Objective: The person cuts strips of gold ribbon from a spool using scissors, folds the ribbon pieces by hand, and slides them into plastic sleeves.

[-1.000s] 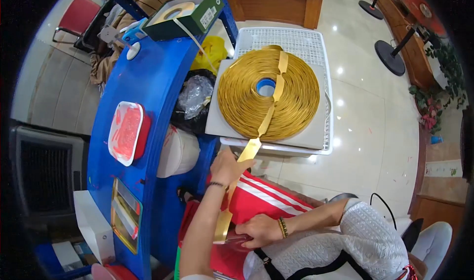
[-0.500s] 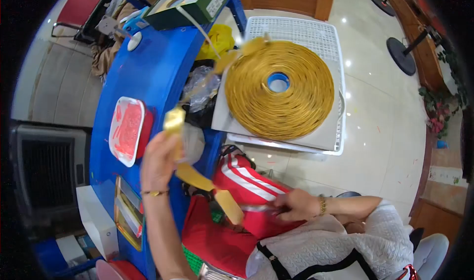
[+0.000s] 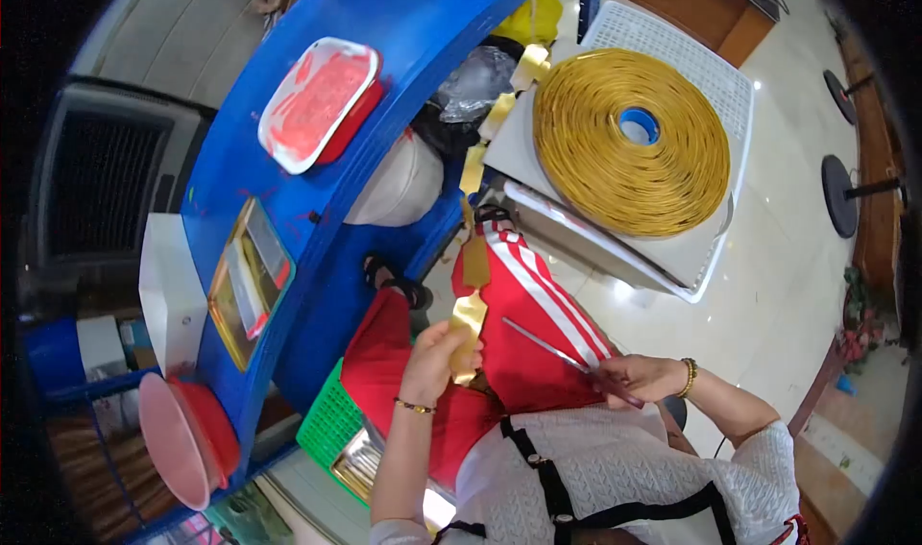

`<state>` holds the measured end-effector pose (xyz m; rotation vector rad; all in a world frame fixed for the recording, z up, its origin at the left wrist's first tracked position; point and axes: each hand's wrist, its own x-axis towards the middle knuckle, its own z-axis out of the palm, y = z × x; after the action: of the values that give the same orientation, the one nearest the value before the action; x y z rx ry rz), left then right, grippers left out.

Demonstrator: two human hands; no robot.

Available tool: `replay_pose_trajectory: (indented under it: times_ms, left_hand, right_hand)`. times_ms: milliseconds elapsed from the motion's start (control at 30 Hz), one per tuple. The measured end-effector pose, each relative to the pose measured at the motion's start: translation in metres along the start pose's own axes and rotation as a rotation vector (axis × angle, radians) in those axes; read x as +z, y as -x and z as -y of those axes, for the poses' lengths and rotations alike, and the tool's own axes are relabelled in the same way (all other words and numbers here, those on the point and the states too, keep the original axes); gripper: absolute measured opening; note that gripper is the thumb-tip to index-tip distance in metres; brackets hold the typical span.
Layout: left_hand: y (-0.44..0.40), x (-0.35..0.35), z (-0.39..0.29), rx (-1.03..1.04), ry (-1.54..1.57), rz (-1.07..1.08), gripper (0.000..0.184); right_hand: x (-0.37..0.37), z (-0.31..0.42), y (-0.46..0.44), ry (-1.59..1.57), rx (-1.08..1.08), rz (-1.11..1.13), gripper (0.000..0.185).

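My left hand (image 3: 434,363) is closed on the end of a shiny gold strip (image 3: 474,262), just above my lap. Flat wide pieces joined by narrow necks make up this strip, which runs up to a large coiled gold roll (image 3: 595,151) with a blue core (image 3: 639,126). In my right hand (image 3: 649,378) is a thin, long metal tool (image 3: 547,346) with a dark red handle. Its tip points left towards the strip, apart from it. Whether it has one blade or two, I cannot tell.
The roll lies on a board over a white plastic basket (image 3: 706,60). On the blue table (image 3: 216,175) at left are a red-and-white tray (image 3: 360,74) with pink-red material and a gold-framed tray (image 3: 223,290). A pink basin (image 3: 173,439) and green crate (image 3: 331,430) stand lower down.
My left hand has come down and right with the gold strip, from beside the table to over my lap. My right hand has shifted right with the tool. The view has turned.
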<state>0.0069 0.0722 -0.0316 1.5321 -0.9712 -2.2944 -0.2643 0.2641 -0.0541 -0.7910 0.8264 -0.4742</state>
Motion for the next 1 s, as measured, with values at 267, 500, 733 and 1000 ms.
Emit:
replay_pose_trajectory:
  times_ms: [267,500,733,1000]
  left_hand:
    - [0.015,-0.001,0.002,0.07,-0.104,0.033,0.025]
    - [0.02,0.001,0.002,0.096,-0.067,0.051,0.02]
    - [0.022,0.008,-0.005,0.097,-0.06,0.063,0.02]
    - [0.018,0.01,-0.006,0.071,-0.081,0.054,0.018]
  right_hand:
    - [0.009,0.016,-0.031,0.044,-0.062,0.013,0.035]
    - [0.015,0.036,-0.045,0.03,-0.089,0.008,0.029]
    - [0.017,0.037,-0.049,0.106,-0.124,-0.044,0.028]
    - [0.015,0.027,-0.05,0.202,-0.077,-0.175,0.026]
